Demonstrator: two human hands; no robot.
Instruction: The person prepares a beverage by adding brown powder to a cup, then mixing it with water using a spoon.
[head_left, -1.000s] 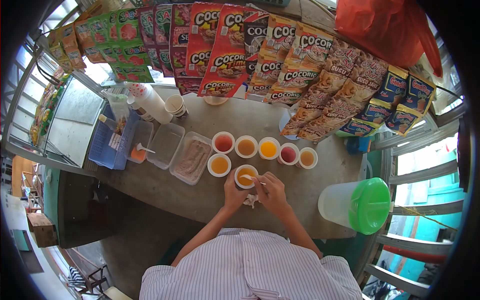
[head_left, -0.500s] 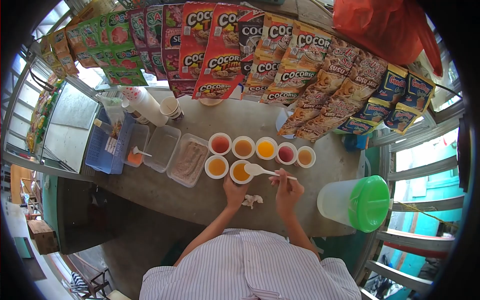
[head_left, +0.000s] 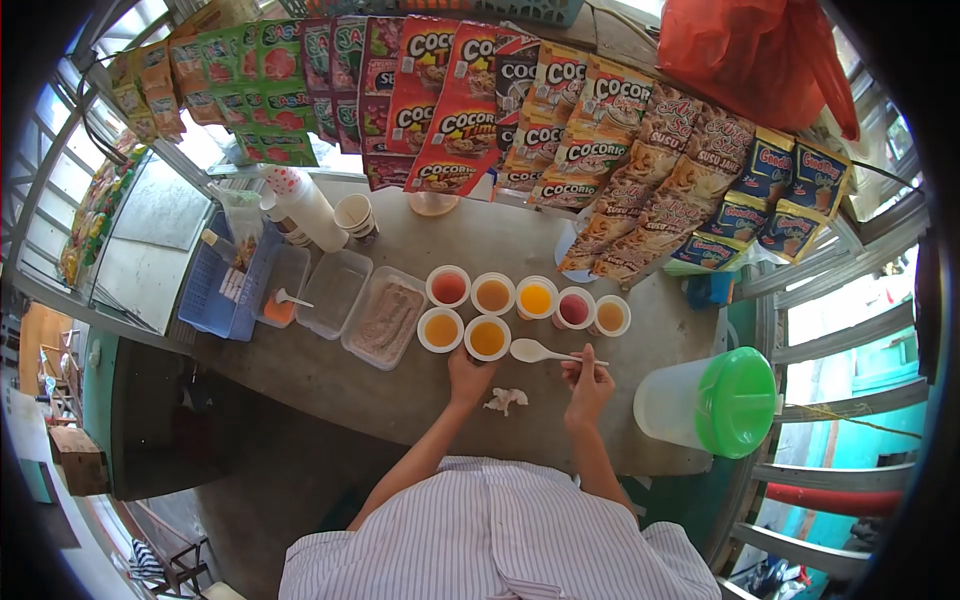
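Observation:
My left hand (head_left: 468, 380) is closed around the near side of a paper cup of orange drink (head_left: 488, 339), which stands on the counter. In my right hand (head_left: 588, 388), a white plastic spoon (head_left: 532, 351) is pinched by its handle. Its bowl points left, just right of that cup and apart from its rim. Touching or close beside the held cup is a cup of amber drink (head_left: 440, 329). Behind them runs a row of several more filled cups, among them a red one (head_left: 448, 287), a yellow-orange one (head_left: 536, 299) and a dark red one (head_left: 574, 310).
Left of the cups are a tub of brownish powder (head_left: 383, 318), a clear container (head_left: 336, 293) and a blue basket (head_left: 218, 290). A crumpled tissue (head_left: 506, 400) lies near my left wrist. A green-lidded jug (head_left: 735, 402) sits at right. Sachet strips (head_left: 455, 120) hang across the back.
The spoon has moved right, from over the rim of the held cup to beside it, as my right hand shifted right. My left hand stays on the cup. The view has tilted slightly.

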